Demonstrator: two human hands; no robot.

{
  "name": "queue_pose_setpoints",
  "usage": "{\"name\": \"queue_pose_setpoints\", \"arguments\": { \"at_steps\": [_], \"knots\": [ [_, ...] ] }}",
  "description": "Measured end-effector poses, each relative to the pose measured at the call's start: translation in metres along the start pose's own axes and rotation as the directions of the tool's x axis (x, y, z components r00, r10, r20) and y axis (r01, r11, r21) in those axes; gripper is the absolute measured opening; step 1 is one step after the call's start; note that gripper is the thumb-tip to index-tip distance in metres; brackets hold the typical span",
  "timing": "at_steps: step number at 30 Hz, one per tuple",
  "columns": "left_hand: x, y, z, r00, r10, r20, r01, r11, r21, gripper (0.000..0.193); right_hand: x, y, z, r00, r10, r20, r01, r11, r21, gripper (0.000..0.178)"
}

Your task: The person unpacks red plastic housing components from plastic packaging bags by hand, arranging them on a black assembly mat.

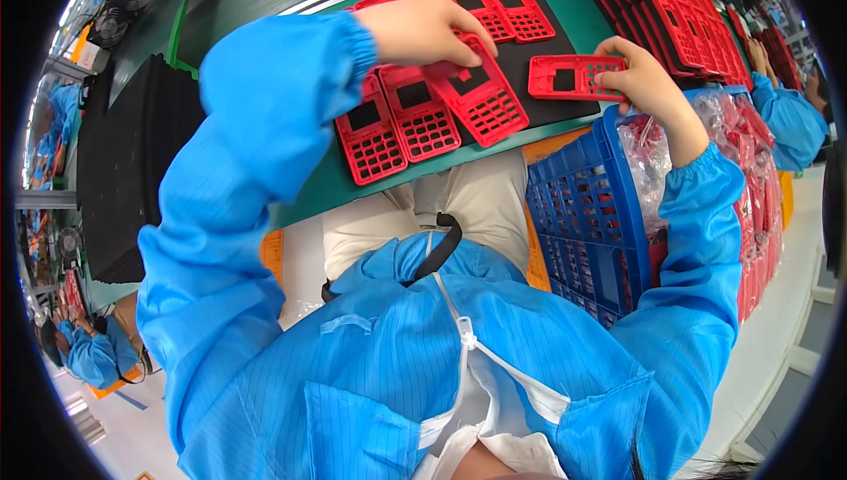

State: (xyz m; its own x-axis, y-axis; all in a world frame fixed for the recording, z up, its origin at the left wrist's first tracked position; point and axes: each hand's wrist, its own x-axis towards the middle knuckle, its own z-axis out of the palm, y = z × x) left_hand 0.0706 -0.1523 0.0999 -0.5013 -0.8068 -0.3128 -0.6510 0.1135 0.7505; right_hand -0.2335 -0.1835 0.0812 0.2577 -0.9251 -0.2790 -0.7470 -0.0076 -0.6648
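Observation:
My left hand [426, 32] reaches over the bench with its fingers closed on the upper end of a red plastic device housing [490, 108]. That housing is tilted and overlaps its neighbour; it has a rectangular window and a grid of key holes. Out to the right, my right hand [642, 83] pinches the end of a second red housing [563, 79], held sideways above the black mat [551, 111]. Two more housings, one of them a red keypad housing [375, 138], lie side by side at the near edge. Behind them is a far row of housings [522, 12], partly hidden by my left hand.
Stacked red housings [675, 17] stand at the bench's far right. A blue plastic crate [587, 206] with bagged red parts sits right of my lap. Black sheets [132, 167] are piled at left. Co-workers in blue sleeves [790, 123] are at both sides.

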Motion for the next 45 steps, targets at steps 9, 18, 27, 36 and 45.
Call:
{"name": "queue_pose_setpoints", "arguments": {
  "at_steps": [9,18,27,36,45],
  "knots": [
    [0.034,-0.019,0.03,0.879,0.315,-0.357,0.006,0.742,0.67,0.038,-0.022,-0.02,0.029,0.981,-0.134,-0.138,0.015,0.77,-0.638,0.043],
    [-0.109,-0.044,0.056,0.836,0.274,-0.475,0.07,0.806,0.588,0.065,-0.031,-0.007,0.043,0.813,-0.531,0.239,0.572,0.653,-0.496,0.077],
    [-0.106,-0.089,0.11,0.809,0.166,-0.564,0.077,0.921,0.381,0.085,-0.022,-0.029,0.081,0.759,-0.62,0.196,0.614,0.584,-0.531,0.085],
    [-0.103,-0.078,0.112,0.772,0.208,-0.6,0.079,0.906,0.416,0.076,-0.025,-0.019,0.084,0.726,-0.685,0.056,0.59,0.58,-0.562,0.075],
    [-0.105,-0.082,0.118,0.752,0.245,-0.612,0.054,0.902,0.428,0.074,-0.108,0.051,-0.067,0.919,0.039,-0.391,-0.254,0.819,-0.514,0.039]
  ]
}}
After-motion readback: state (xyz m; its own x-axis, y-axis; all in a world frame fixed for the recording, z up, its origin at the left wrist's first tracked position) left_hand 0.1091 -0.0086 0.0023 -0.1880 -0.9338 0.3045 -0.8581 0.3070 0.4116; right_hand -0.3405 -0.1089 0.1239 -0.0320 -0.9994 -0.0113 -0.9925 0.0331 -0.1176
